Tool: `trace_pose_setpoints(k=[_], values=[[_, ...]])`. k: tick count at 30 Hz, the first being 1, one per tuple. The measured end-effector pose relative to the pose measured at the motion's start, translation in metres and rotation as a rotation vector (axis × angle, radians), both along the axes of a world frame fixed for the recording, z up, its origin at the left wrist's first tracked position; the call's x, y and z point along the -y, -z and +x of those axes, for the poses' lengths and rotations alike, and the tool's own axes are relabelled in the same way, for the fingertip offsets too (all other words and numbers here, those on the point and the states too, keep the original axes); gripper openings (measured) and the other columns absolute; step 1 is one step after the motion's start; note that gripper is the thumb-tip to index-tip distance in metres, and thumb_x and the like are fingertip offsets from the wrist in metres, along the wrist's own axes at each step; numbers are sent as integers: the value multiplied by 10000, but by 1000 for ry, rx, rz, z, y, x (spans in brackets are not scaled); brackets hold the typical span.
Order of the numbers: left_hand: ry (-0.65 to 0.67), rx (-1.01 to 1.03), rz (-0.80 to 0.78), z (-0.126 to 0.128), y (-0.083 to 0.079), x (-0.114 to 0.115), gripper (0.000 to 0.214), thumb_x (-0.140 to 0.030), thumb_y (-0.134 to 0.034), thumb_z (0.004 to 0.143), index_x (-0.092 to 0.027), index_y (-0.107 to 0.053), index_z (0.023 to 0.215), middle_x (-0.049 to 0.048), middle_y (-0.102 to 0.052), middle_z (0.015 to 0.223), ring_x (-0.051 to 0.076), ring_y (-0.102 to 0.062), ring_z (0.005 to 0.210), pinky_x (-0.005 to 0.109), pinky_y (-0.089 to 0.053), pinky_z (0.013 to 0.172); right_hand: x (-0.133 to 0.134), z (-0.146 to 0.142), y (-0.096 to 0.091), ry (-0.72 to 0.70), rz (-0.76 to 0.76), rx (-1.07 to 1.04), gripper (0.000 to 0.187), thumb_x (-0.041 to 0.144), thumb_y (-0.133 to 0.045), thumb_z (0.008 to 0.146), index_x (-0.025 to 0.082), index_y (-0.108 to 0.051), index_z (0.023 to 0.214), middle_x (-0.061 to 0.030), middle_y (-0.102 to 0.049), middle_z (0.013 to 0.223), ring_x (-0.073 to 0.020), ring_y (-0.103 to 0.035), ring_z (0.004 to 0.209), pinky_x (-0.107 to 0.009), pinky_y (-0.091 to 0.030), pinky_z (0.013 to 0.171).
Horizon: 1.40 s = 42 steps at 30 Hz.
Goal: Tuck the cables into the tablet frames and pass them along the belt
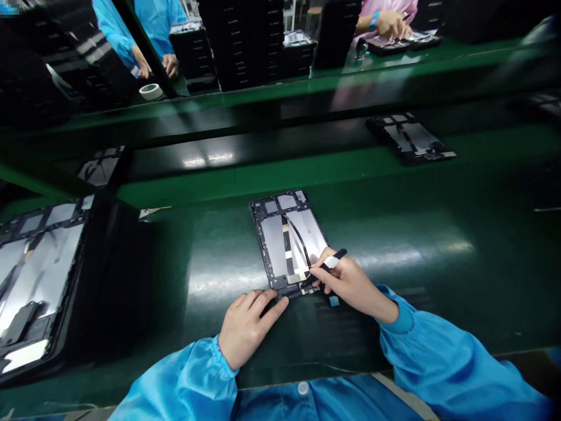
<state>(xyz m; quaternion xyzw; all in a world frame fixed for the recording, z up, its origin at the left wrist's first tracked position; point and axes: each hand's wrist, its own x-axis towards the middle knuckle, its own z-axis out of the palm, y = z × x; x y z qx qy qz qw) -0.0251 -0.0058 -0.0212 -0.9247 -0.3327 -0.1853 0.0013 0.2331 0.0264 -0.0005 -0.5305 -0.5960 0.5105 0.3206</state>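
An opened tablet [274, 242] lies on the green work surface, its silver inner plate, black frame and ribbon cables exposed. My left hand [248, 324] rests at its lower left corner, fingers stretched out and touching the edge. Black tweezers [336, 255] sit pinched in my right hand [350, 286], their tips down at the lower right of the tablet near a small circuit board [309, 289]. A thin dark cable [300, 240] curves down toward those tips. Just below my right fingers shows a small blue tab [334, 301].
To the left stands a dark stack with another opened tablet [56, 257] on top. One more opened tablet [412, 139] lies on the belt at the back right. Beyond a green rail [263, 102], co-workers' hands, tall black tray stacks [245, 41] and a tape roll [151, 91] appear.
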Motion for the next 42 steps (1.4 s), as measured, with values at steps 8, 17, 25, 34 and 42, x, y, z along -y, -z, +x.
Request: trace_pose_setpoints(k=[8,17,25,34,42], values=[[11,63,-37,1,2,-2,273,-137,-496,969,-188,-611,1212,85,-631,1121,210,-581,976,336,-497,799,-1,-4,5,-21,-46,-40,229,402,-588,918,208,-553,801,-1,-661,644,-183,-692,618,-234,-495,468],[10,38,-33,4,1,-3,317,-124,-481,967,-208,-590,1253,89,-621,1125,217,-578,965,333,-486,776,-2,-4,7,-4,-69,-43,216,389,-592,909,210,-553,793,2,-677,624,-177,-696,593,-227,-502,447],[-12,-18,4,3,3,0,338,-115,-477,959,-196,-577,1272,109,-601,1137,229,-573,955,344,-481,767,-3,-5,6,-3,-70,-21,205,377,-587,904,205,-550,799,-4,-685,624,-179,-702,587,-224,-503,439],[-68,-147,-33,22,-3,0,369,-202,-483,970,-276,-533,1329,110,-602,1139,229,-597,895,346,-502,707,-6,-5,5,66,-89,-85,292,466,-629,854,204,-533,770,9,-652,574,-166,-665,509,-221,-497,410],[25,44,20,8,-10,-7,211,-204,-488,988,-171,-624,1146,77,-660,1141,196,-597,995,319,-495,825,-9,-2,5,227,-135,-273,478,638,-655,763,170,-602,848,-1,-654,568,-132,-612,426,-217,-496,401]])
